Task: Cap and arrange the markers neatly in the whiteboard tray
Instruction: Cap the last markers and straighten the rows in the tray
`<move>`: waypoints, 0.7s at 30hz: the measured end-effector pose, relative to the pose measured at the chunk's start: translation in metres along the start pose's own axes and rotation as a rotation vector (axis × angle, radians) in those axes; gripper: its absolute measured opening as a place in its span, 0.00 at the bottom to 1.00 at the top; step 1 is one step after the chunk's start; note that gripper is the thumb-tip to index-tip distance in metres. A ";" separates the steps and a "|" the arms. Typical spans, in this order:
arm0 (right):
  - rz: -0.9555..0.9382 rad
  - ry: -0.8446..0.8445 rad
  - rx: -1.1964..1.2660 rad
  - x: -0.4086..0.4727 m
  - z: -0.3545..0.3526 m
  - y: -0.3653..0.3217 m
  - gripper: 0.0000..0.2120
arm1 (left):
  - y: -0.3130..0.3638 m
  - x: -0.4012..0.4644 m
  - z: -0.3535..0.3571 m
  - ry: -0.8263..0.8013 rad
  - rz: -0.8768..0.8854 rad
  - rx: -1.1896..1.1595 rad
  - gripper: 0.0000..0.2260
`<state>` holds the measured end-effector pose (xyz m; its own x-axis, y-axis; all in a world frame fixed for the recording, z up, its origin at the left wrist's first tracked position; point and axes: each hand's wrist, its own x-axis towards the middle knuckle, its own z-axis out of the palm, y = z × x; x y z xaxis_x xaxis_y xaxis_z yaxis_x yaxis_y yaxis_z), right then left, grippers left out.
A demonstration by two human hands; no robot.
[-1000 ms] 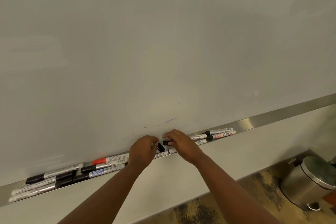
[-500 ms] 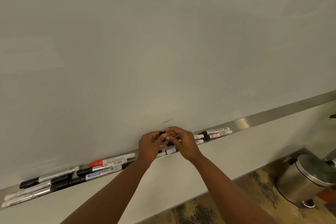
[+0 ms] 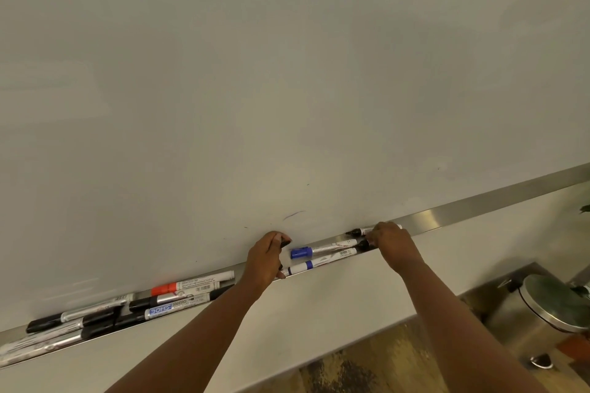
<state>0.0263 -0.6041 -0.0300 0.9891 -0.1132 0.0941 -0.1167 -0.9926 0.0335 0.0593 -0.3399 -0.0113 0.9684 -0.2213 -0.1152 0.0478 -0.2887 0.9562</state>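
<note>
Soft, even indoor light, somewhat dim, leaves the large off-white whiteboard (image 3: 287, 73) greyish, with faint darker mottling toward 1 o'clock. A bright glare patch sits on the brushed-metal whiteboard tray (image 3: 434, 217) at 3 o'clock. Wide-angle distortion tilts the tray's line. The round steel pedal bin (image 3: 542, 313) at 4 o'clock looks soft, with dull reflections.

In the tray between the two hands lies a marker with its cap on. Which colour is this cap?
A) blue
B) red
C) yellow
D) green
A: the capped marker lying in the whiteboard tray between the left hand and the right hand has a blue cap on its left end; the red-capped marker lies further left, beyond the left hand.
</note>
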 end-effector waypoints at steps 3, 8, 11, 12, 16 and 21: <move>-0.009 0.076 0.098 -0.001 0.003 0.000 0.08 | 0.000 0.001 0.000 -0.023 -0.033 -0.026 0.10; -0.068 0.283 0.203 -0.010 0.001 -0.009 0.12 | -0.001 0.001 0.001 -0.067 -0.051 -0.051 0.11; -0.152 0.336 0.271 -0.012 -0.008 -0.029 0.09 | -0.001 0.000 0.002 -0.105 -0.028 -0.060 0.11; -0.190 0.343 0.286 -0.013 -0.011 -0.037 0.10 | 0.000 0.000 0.002 -0.114 -0.020 -0.074 0.11; -0.370 0.355 0.264 -0.014 -0.018 -0.068 0.13 | 0.003 -0.002 0.004 -0.123 -0.027 -0.128 0.11; -0.440 0.417 0.121 -0.014 -0.023 -0.086 0.13 | 0.003 -0.004 0.001 -0.129 0.011 -0.090 0.12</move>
<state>0.0206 -0.5157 -0.0117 0.8208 0.3110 0.4791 0.3298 -0.9429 0.0471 0.0551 -0.3408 -0.0082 0.9296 -0.3437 -0.1329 0.0650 -0.2021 0.9772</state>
